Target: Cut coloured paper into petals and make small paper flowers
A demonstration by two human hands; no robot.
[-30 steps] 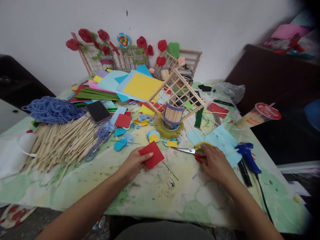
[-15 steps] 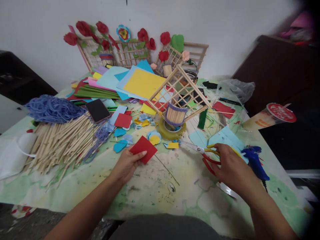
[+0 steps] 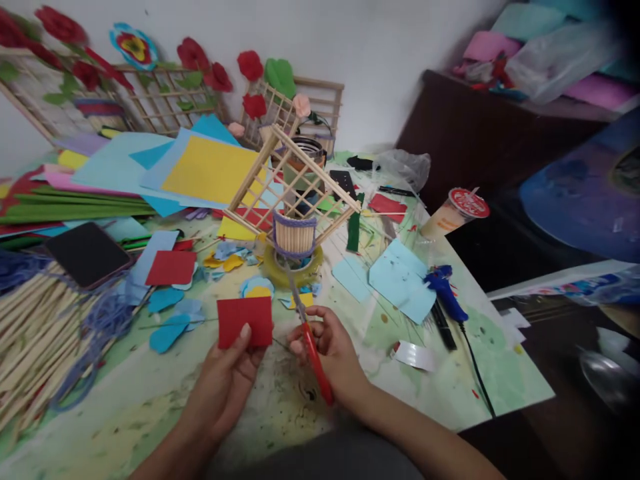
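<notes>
A square of red paper [image 3: 239, 315] is pinched in my left hand [image 3: 225, 380], thumb on top and fingers beneath. My right hand [image 3: 333, 357] is wrapped around scissors [image 3: 314, 357] with red handles, their blades pointing up and away, a little right of the red paper and apart from it. Just beyond the blades stands a roll of yellowish tape [image 3: 280, 270]. On it rests a small stick lattice [image 3: 295, 180] with a purple-edged stick pot [image 3: 295, 237]. Blue petal shapes [image 3: 170, 333] lie left of my left hand.
Bamboo sticks [image 3: 30, 333], a phone [image 3: 87, 253] and coloured sheets [image 3: 210, 167] cover the left. At right are light-blue paper [image 3: 403, 277], a blue glue gun [image 3: 447, 293] with its cord, and a lidded drink cup [image 3: 455, 212] near the table edge. Red flowers [image 3: 193, 53] stand along the wall.
My right hand has brought the scissors left, close to the red paper, and turned their blades upward. The red paper is now squarer to me. The view has swung to the right.
</notes>
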